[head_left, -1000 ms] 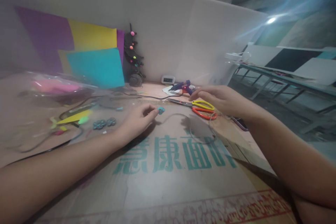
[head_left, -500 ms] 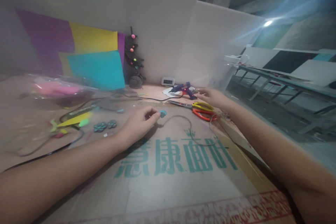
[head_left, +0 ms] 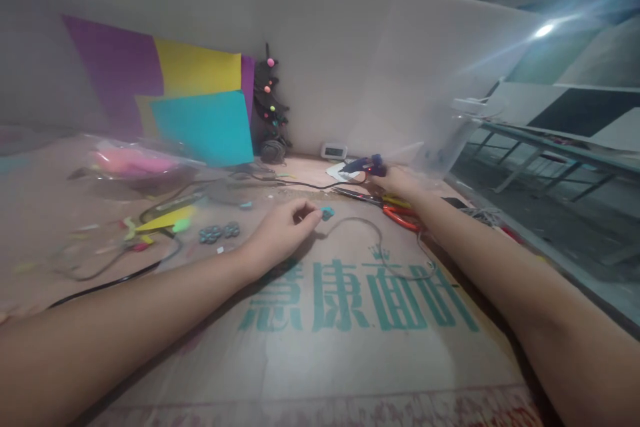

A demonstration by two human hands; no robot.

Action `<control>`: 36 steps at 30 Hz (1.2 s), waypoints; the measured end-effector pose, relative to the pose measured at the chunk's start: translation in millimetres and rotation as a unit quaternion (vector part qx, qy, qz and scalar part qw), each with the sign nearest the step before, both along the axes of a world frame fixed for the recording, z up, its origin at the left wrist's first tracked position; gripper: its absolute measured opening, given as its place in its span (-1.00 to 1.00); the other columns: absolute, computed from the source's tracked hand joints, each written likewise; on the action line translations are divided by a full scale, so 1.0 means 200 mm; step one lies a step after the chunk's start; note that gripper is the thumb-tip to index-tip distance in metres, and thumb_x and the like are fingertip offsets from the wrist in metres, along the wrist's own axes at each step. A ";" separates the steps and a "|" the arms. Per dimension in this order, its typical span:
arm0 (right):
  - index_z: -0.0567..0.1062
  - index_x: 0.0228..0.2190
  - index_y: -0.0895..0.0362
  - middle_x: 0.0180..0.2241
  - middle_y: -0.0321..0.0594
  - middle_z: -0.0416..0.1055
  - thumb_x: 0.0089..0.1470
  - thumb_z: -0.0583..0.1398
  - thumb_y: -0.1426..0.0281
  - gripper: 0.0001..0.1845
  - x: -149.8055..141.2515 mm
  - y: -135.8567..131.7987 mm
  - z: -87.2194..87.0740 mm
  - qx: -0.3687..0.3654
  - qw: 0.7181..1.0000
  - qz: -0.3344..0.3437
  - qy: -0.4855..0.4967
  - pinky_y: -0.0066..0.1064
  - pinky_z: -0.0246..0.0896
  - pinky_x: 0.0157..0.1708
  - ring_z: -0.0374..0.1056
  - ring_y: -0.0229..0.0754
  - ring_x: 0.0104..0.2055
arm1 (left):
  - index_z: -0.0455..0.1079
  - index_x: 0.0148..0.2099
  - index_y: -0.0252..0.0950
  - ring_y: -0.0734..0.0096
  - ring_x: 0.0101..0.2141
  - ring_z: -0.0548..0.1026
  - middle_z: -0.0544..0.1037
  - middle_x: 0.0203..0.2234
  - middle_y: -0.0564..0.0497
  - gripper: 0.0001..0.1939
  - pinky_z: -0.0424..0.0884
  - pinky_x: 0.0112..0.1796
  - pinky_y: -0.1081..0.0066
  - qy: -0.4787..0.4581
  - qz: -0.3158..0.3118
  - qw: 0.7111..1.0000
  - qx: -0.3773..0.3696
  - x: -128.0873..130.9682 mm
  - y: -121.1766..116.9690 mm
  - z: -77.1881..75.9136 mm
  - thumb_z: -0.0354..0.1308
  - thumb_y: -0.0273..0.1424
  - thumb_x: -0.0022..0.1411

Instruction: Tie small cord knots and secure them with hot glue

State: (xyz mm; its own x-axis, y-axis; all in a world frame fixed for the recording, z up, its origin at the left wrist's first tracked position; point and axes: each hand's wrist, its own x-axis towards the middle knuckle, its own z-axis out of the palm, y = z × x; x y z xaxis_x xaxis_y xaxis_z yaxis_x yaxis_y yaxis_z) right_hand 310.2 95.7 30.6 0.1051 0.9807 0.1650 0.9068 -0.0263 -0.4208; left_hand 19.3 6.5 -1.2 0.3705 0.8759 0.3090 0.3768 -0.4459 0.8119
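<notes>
Between the thumb and fingertips of my left hand (head_left: pixel 293 230) is a small teal piece (head_left: pixel 327 213), held just above the table; its exact kind is too small to make out. At the back of the table my right hand (head_left: pixel 395 181) is wrapped round the handle of a dark blue glue gun (head_left: pixel 367 164). The gun's nozzle points left over a white scrap of paper (head_left: pixel 339 173). Below my right wrist lie scissors (head_left: pixel 400 217) with red and yellow handles, partly covered by my forearm. Two dark teal flower-like clusters (head_left: pixel 220 232) lie left of my left hand.
A small white digital clock (head_left: pixel 334 151) and a dark little tree with coloured balls (head_left: pixel 271 113) stand against the back wall. Coloured sheets (head_left: pixel 203 127) lean at the left, behind a plastic bag with pink contents (head_left: pixel 135 163). Thin grey cord (head_left: pixel 380 240) and a black cable (head_left: pixel 105 285) cross the table.
My right hand has reached the glue gun and closed round its handle. My left hand still pinches the teal piece. The whole view has shifted slightly, so things appear farther right.
</notes>
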 end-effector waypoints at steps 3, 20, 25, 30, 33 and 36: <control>0.50 -0.14 0.17 -0.30 -0.03 0.58 0.05 0.21 0.15 -0.59 0.02 -0.03 0.01 0.010 1.000 -0.008 0.014 -0.34 0.30 -0.33 0.48 -0.02 -0.29 | 0.40 -0.32 -0.29 0.42 -0.46 0.42 0.51 -0.46 0.05 -0.76 0.24 -0.46 0.46 0.002 -0.005 1.000 0.002 0.00 0.00 0.00 0.05 -0.24 0.25; 0.55 -0.37 0.08 -0.35 -0.17 0.57 0.08 0.16 0.07 -0.65 -0.13 -0.54 -0.02 0.046 0.993 0.074 0.085 -0.20 0.36 -0.24 0.48 0.00 -0.27 | 0.42 -0.37 -0.29 0.41 -0.48 0.40 0.52 -0.49 0.05 -0.76 0.25 -0.42 0.43 0.049 0.011 0.999 0.015 0.00 -0.02 0.02 0.07 -0.25 0.23; 0.54 -0.41 0.05 -0.35 -0.15 0.55 0.09 0.14 0.10 -0.68 -0.16 -0.63 -0.09 0.132 0.988 0.085 0.010 -0.11 0.37 -0.19 0.46 0.06 -0.23 | 0.41 -0.37 -0.29 0.40 -0.45 0.41 0.53 -0.47 0.05 -0.77 0.23 -0.41 0.42 0.067 0.010 0.997 0.033 0.00 -0.01 0.01 0.06 -0.26 0.23; 0.56 -0.35 0.03 -0.27 -0.19 0.55 0.13 0.10 0.13 -0.69 -0.18 -0.66 -0.08 0.118 0.977 0.177 0.001 -0.14 0.36 -0.13 0.45 0.01 -0.19 | 0.41 -0.36 -0.29 0.38 -0.43 0.41 0.54 -0.46 0.04 -0.77 0.22 -0.41 0.41 0.086 0.021 0.995 0.053 0.00 0.00 0.00 0.05 -0.27 0.23; 0.49 -0.44 0.06 -0.42 -0.19 0.52 0.06 0.16 0.15 -0.74 -0.22 -0.67 -0.06 0.100 0.983 0.151 0.007 -0.17 0.40 -0.32 0.43 -0.02 -0.36 | 0.41 -0.37 -0.29 0.36 -0.41 0.42 0.54 -0.45 0.03 -0.78 0.22 -0.40 0.40 0.096 0.020 0.994 0.056 0.00 0.00 0.00 0.05 -0.28 0.22; 0.43 -0.44 0.06 -0.48 -0.20 0.48 0.00 0.19 0.18 -0.80 -0.24 -0.68 -0.05 0.106 0.984 0.144 0.028 -0.23 0.39 -0.45 0.40 -0.06 -0.46 | 0.41 -0.37 -0.29 0.35 -0.39 0.43 0.55 -0.43 0.02 -0.78 0.23 -0.38 0.40 0.097 0.020 0.994 0.055 -0.01 0.00 0.00 0.05 -0.29 0.21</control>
State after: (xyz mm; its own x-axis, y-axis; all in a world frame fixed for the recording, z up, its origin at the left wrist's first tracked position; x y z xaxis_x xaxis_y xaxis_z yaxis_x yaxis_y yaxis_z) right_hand 261.5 -39.5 20.2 -0.1565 0.9158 0.3700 0.8390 0.3209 -0.4395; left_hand 18.2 5.6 -0.9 0.3975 0.8560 0.3306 0.5402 -0.5095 0.6698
